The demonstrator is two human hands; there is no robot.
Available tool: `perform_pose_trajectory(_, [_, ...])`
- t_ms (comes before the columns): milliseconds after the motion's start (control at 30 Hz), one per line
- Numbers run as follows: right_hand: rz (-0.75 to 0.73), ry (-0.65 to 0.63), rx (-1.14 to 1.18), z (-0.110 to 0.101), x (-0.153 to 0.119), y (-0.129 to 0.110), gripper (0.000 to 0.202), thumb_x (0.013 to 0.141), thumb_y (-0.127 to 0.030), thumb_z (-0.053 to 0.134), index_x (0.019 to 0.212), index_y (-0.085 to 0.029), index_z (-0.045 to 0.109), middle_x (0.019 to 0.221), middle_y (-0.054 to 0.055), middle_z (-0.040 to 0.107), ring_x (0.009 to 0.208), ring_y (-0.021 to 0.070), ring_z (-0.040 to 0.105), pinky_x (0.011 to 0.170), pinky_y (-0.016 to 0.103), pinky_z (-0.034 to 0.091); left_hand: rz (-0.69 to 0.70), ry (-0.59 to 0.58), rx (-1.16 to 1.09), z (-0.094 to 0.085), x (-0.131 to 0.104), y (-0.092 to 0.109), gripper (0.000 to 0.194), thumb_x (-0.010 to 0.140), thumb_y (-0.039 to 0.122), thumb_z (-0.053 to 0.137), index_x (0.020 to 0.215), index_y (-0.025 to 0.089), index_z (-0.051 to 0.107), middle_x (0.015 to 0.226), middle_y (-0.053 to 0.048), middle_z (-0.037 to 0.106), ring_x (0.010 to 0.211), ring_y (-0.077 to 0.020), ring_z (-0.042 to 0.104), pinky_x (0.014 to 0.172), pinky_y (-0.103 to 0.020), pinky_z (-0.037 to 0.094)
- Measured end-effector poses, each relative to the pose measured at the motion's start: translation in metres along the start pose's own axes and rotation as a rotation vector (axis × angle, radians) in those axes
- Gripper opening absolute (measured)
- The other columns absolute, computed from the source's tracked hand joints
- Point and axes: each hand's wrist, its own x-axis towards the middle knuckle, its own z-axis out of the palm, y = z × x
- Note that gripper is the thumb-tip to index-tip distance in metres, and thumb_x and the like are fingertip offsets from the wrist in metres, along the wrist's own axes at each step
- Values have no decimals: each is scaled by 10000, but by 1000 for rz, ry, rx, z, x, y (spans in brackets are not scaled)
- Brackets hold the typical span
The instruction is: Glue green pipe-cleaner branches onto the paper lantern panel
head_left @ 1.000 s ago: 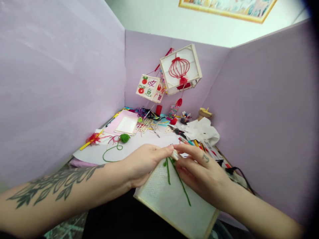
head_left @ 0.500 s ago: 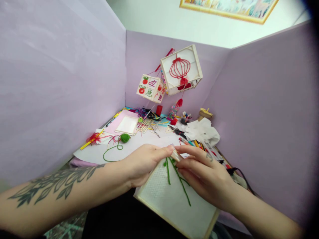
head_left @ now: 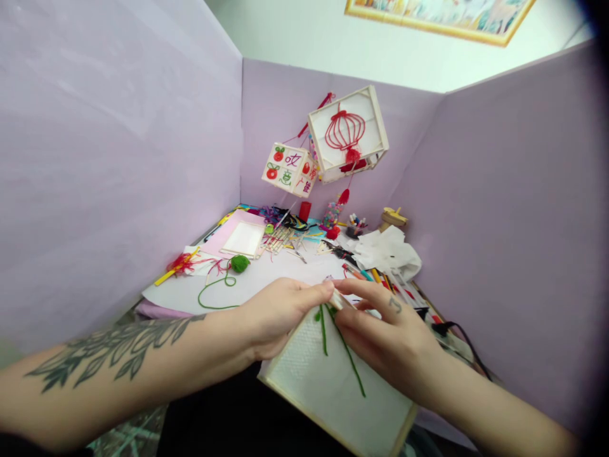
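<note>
White stick-framed panel bearing green yarn stems tilts above the person's lap | left hand pinches its far edge under the thumb | right hand bends fingers there, pinch unclear | versus half a second ago, these hide a side stem again; fine handling seems ongoing

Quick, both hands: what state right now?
Left hand: closed, holding the white framed panel.
Right hand: partly curled over the panel; whether it grips anything cannot be told.
</note>
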Motion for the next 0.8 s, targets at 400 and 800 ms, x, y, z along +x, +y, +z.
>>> perform_pose_trajectory(400, [118, -149, 319, -8, -1, 7, 197, 890, -82, 487, 1032, -202, 552, 1280, 119, 516, 1185, 211, 531, 974, 339, 494, -9, -17, -9, -1, -1, 1, 288, 876, 303, 568, 739, 78, 684, 651, -86, 686, 555, -159, 637, 651, -310, 515])
perform_pose_trajectory(800, [38, 26, 459, -6, -13, 10, 452, 814, -7, 477, 1207, -232, 482, 1094, 70, 656, 1116, 243, 561, 951, 440, 459, 29, 2, -11, -10, 1, -3, 262, 813, 317, 655, 790, 60, 699, 651, -103, 691, 569, -170, 637, 620, -293, 511])
